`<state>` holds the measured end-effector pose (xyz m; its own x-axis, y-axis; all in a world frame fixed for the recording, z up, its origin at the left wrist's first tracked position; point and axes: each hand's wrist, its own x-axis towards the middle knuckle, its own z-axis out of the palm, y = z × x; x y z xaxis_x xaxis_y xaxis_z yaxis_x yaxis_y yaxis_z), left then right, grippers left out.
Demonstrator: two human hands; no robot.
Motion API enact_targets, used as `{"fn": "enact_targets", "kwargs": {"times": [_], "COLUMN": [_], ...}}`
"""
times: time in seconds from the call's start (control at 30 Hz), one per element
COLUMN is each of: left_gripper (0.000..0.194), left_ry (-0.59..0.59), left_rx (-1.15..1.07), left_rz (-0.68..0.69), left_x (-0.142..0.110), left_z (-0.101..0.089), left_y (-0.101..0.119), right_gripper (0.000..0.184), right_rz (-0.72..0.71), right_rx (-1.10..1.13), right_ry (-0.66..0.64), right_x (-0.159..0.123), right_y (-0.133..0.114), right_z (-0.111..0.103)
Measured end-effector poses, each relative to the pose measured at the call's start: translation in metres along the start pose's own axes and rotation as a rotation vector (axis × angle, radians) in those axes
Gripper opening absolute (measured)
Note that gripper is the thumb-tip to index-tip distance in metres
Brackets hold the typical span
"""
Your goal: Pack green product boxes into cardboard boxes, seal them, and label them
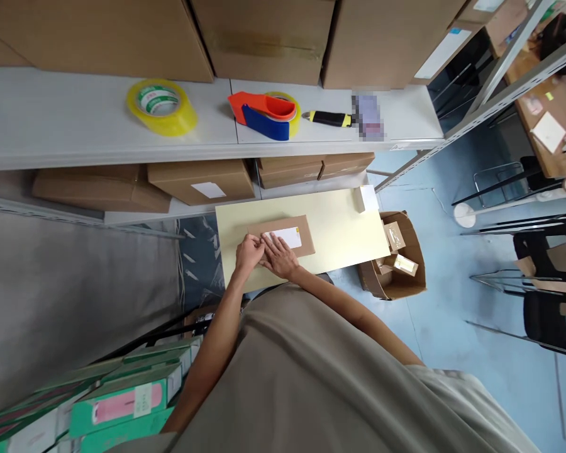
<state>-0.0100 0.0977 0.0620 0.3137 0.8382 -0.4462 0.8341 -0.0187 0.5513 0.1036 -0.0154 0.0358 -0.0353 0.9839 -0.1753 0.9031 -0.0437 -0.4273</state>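
A flat brown cardboard parcel (306,228) with a white label (287,236) lies on a pale yellow table (339,226). My left hand (248,253) rests at the parcel's left end, fingers curled and pinched at the label's edge. My right hand (279,255) lies flat on the parcel beside it, fingers stretched over the label's lower left part. Both hands touch each other over the parcel.
The grey shelf (75,126) above holds a yellow tape roll (161,106), an orange and blue tape dispenser (266,114) and a yellow-handled knife (327,118). Cardboard boxes fill the shelves. An open carton (396,255) stands right of the table; green boxes (122,402) are stacked lower left.
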Motion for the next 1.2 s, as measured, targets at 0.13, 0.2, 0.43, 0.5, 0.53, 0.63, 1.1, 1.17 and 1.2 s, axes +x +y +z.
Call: {"fn": "enact_targets", "kwargs": {"times": [0.13, 0.2, 0.43, 0.5, 0.53, 0.63, 1.1, 1.17, 1.2], "left_gripper": [0.01, 0.013, 0.062, 0.067, 0.068, 0.068, 0.068, 0.069, 0.069], "left_ry": [-0.027, -0.034, -0.004, 0.019, 0.022, 0.03, 0.247, 0.308, 0.319], "left_rx": [-0.022, -0.006, 0.107, 0.113, 0.107, 0.068, -0.23, -0.291, -0.321], "left_rz": [0.007, -0.001, 0.061, 0.101, 0.113, 0.139, 0.177, 0.134, 0.096], "left_x": [0.003, 0.003, -0.015, -0.019, -0.02, -0.019, -0.024, -0.036, -0.042], "left_z": [-0.003, -0.003, 0.009, 0.012, 0.013, 0.015, 0.039, 0.046, 0.049], "left_y": [-0.004, -0.003, 0.01, 0.01, 0.008, 0.0, -0.036, -0.05, -0.058], "right_gripper": [0.078, 0.078, 0.074, 0.075, 0.076, 0.075, 0.095, 0.099, 0.095], "right_rz": [-0.119, -0.085, 0.291, 0.283, 0.273, 0.205, 0.527, 0.686, 0.742], "right_rx": [-0.016, -0.007, 0.021, 0.023, 0.02, -0.005, 0.336, 0.583, 0.691], "right_ry": [-0.042, -0.033, 0.118, 0.134, 0.136, 0.09, 0.154, 0.175, 0.184], "right_x": [-0.025, -0.04, -0.054, -0.044, -0.038, -0.019, -0.056, -0.073, -0.082], "right_y": [0.011, 0.026, 0.074, 0.071, 0.066, 0.043, 0.105, 0.119, 0.123], "right_z": [-0.005, -0.013, -0.038, -0.037, -0.035, -0.026, -0.028, -0.023, -0.02]}}
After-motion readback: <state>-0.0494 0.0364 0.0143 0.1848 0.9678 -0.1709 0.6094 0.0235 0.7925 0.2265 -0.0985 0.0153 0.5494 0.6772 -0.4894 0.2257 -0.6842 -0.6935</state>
